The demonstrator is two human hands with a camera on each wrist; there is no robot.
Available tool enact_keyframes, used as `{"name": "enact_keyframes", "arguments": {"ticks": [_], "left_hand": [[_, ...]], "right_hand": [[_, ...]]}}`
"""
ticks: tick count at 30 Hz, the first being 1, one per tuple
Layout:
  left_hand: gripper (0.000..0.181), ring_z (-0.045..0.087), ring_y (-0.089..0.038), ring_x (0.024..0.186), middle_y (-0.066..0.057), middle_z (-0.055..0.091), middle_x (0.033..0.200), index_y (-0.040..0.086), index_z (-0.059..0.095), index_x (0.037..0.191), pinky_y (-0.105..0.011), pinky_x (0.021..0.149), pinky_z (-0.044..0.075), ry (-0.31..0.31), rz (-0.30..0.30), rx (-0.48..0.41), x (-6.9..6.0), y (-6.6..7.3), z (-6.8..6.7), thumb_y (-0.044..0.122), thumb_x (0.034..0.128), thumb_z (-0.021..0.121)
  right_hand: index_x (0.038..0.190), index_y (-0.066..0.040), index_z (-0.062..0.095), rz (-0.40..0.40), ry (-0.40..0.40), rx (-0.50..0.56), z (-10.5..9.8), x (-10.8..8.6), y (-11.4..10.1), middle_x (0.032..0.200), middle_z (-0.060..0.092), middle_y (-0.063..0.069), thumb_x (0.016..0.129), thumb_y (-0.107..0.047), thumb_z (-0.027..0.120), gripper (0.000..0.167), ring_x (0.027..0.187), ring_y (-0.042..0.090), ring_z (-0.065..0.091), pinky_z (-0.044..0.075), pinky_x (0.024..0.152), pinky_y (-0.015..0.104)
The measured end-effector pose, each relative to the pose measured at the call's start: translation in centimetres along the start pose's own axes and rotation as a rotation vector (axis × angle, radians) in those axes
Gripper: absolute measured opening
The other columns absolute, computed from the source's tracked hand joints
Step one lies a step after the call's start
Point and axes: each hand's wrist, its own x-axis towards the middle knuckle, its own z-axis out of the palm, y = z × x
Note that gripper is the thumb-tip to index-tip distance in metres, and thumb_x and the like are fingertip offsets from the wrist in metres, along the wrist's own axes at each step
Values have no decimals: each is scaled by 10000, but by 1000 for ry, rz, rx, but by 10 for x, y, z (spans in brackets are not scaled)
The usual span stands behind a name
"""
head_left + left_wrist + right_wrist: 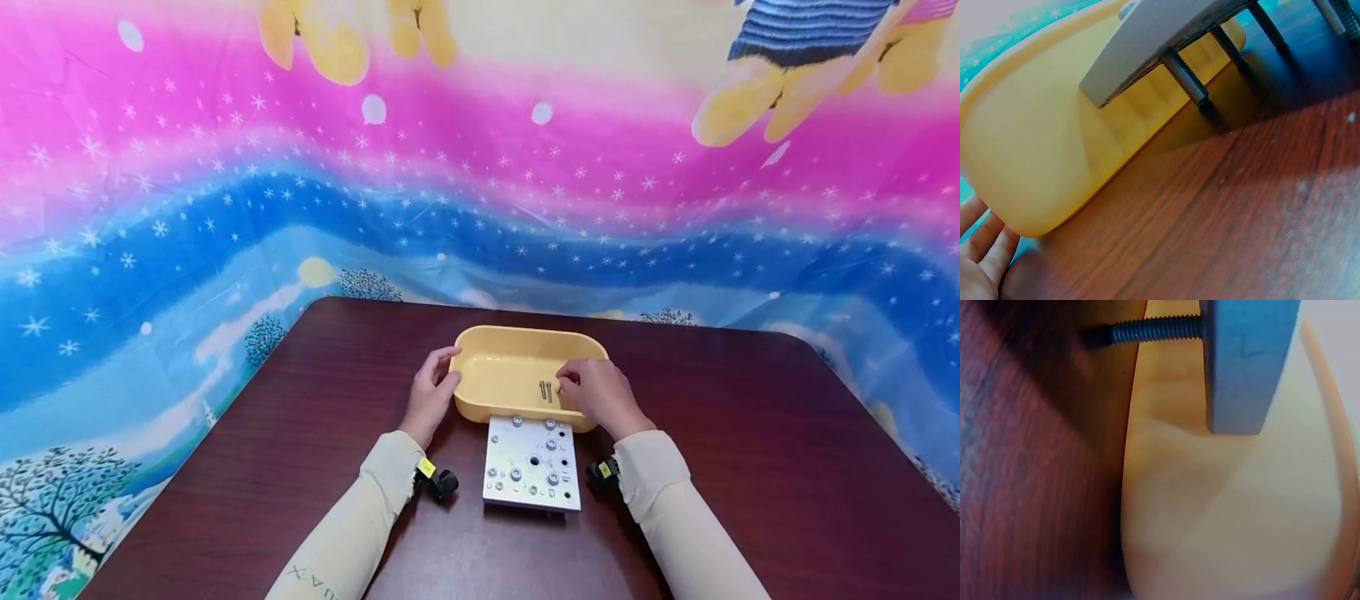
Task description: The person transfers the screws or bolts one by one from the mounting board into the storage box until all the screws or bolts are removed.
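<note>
A yellow tray (487, 367) sits on the table, with two small metal screws (545, 391) lying inside it near the right. My right hand (602, 394) reaches over the tray's right end. Its thumb and forefinger pinch a small screw (558, 389), partly hidden by the fingers. At the left end, my left hand (429, 396) rests against the rim; in the left wrist view its fairly straight fingers (1000, 253) touch the outside of the tray. A silvery metal plate (525, 454) with several socket-head bolts stands against the tray's near side, raised on threaded bolt ends (1186, 78).
The dark red-brown table (285, 492) extends on both sides of the tray. A patterned cloth (480, 208) hangs behind its far edge. Small black cameras, one on each wrist (437, 481), flank the metal plate.
</note>
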Motion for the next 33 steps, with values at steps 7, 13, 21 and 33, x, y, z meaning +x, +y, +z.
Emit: {"name": "enact_keyframes", "arguments": {"ticks": [7, 13, 21, 33], "left_hand": [[366, 499, -217, 1254, -92, 549, 1323, 158, 590, 1271, -404, 1030, 410, 5, -3, -3, 1, 0, 1, 83, 914, 556], [366, 509, -228, 1246, -117, 542, 1337, 159, 587, 1276, -408, 1012, 429, -5, -4, -11, 1, 0, 0, 83, 919, 557], [367, 505, -197, 1244, -102, 539, 1336, 172, 584, 1274, -386, 1004, 437, -6, -19, -1, 1, -1, 0, 105, 915, 561], [376, 513, -210, 1239, -112, 541, 1329, 145, 579, 1282, -394, 985, 453, -4, 5, -15, 0, 0, 0, 75, 914, 549]], "right_hand": [[970, -124, 763, -8, -2, 3, -2, -1, 0, 953, 702, 30, 907, -180, 633, 155, 703, 184, 547, 454, 697, 377], [962, -124, 760, -19, 0, 0, -2, 0, 1, 936, 700, 25, 908, -184, 638, 146, 689, 183, 542, 454, 687, 378], [951, -118, 759, -40, 14, 11, -2, 0, 2, 920, 700, 21, 906, -179, 633, 147, 695, 183, 542, 451, 683, 378], [971, -79, 746, -121, 7, 102, -14, -3, 1, 896, 692, 23, 918, -149, 635, 142, 683, 157, 534, 473, 654, 325]]}}
